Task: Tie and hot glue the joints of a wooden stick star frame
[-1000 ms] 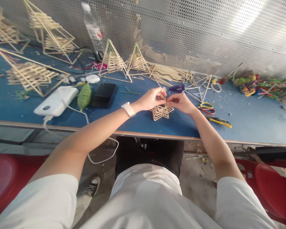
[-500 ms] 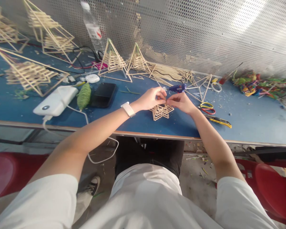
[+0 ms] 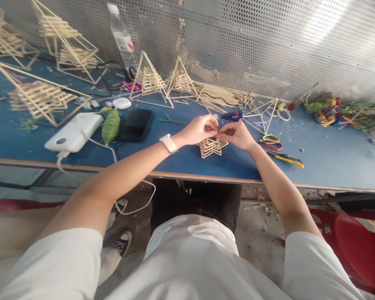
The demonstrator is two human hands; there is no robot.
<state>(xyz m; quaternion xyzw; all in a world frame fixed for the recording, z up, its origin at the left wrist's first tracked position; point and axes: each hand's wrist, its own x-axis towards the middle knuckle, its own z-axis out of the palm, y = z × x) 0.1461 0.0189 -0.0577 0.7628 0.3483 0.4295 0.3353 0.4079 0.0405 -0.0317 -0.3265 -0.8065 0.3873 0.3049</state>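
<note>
A star-shaped lattice of thin wooden sticks [image 3: 211, 148] lies on the blue table just below my fingers. My left hand [image 3: 200, 128], with a white band on its wrist, has its fingers closed at the star's far side. My right hand [image 3: 236, 135] pinches at the same spot, thumb and index finger meeting the left fingertips. What sits between the fingertips is too small and too covered to name. Right behind my hands lies a blue glue gun [image 3: 233, 116]. Scissors with yellow and red handles [image 3: 271, 141] and a yellow utility knife [image 3: 289, 159] rest to the right.
Pyramid stick frames [image 3: 150, 81] stand at the back and left. Loose sticks [image 3: 220, 96] lie along the perforated metal wall. To the left are a white power bank [image 3: 74, 132], its cable, green yarn [image 3: 111, 127], a black phone [image 3: 136, 124] and a bottle [image 3: 121, 37]. Coloured threads [image 3: 328, 108] lie right.
My right fingertips have shifted slightly left against the left ones. At lower left, another person's light-trousered leg and second shoe have come into view over the red chair.
</note>
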